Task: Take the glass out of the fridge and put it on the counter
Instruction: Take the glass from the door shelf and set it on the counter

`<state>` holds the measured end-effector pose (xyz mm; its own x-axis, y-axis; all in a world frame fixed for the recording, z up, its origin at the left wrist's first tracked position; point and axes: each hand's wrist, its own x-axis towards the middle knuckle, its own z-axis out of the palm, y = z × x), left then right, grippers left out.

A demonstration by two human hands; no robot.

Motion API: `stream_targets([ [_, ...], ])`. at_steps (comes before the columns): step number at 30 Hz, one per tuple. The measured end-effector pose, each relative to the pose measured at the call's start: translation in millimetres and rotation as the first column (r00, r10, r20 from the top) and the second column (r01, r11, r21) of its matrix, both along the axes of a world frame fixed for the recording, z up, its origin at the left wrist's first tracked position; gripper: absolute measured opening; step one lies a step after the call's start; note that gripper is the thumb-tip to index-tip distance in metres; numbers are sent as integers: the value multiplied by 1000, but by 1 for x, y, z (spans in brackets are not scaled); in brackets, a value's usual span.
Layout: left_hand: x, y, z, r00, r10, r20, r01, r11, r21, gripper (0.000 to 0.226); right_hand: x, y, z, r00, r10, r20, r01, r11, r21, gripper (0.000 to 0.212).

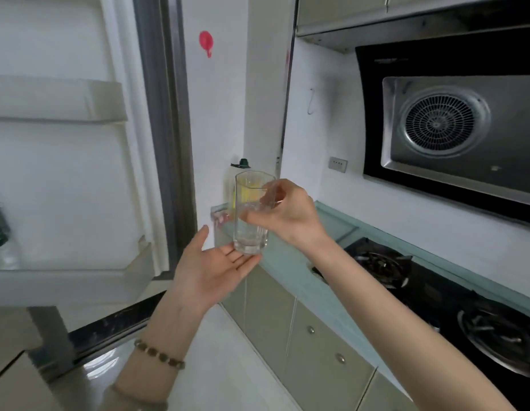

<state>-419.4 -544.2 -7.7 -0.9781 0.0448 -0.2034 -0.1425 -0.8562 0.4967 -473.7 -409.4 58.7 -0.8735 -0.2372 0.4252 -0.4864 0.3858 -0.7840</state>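
Right hand: the right hand (287,216) reaches in from the lower right with the forearm stretched out long over the stove (435,295); thumb and fingers pinch the glass (251,213) around its upper half, thumb on the near side, fingers curled over the far side near the rim.

Left hand: the left hand (212,266) comes up from the lower middle, palm turned upward, fingers spread and loosely extended, thumb lifted toward the fridge; it grips nothing. The fingertips lie just under the base of the glass; whether they touch it cannot be told.

Wrist: a beaded bracelet (159,354) sits on the left wrist.

Glass: clear, upright, looks empty, held in the air above the near left end of the counter (290,272), not resting on it.

Fridge: the fridge door (65,143) stands open at the left, its white shelves jutting out; the door's lower shelf edge is near the left forearm.

Counter: pale green top running away to the right, its left end close beside the fridge; a bare strip lies between that end and the stove.

Behind the glass: an oil bottle (240,185) with a dark green cap stands at the back corner of the counter, against the wall.

Stove: black top with two burners, set into the counter at the right, under the right forearm.

Above: a range hood (447,123) hangs on the wall well above the stove.

Wall: a red hook (206,43) sticks high up beside the fridge.
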Motion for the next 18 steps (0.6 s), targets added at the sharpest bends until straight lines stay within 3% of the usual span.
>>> stream_targets([
  [9,-91,77,-26,983,-171,63,175,982,-74,81,-62,90,-24,990,-141,29,141,990,2,47],
  [18,-224,102,-48,941,-333,64,338,938,-81,79,-167,122,-41,966,-257,0,257,966,28,58],
])
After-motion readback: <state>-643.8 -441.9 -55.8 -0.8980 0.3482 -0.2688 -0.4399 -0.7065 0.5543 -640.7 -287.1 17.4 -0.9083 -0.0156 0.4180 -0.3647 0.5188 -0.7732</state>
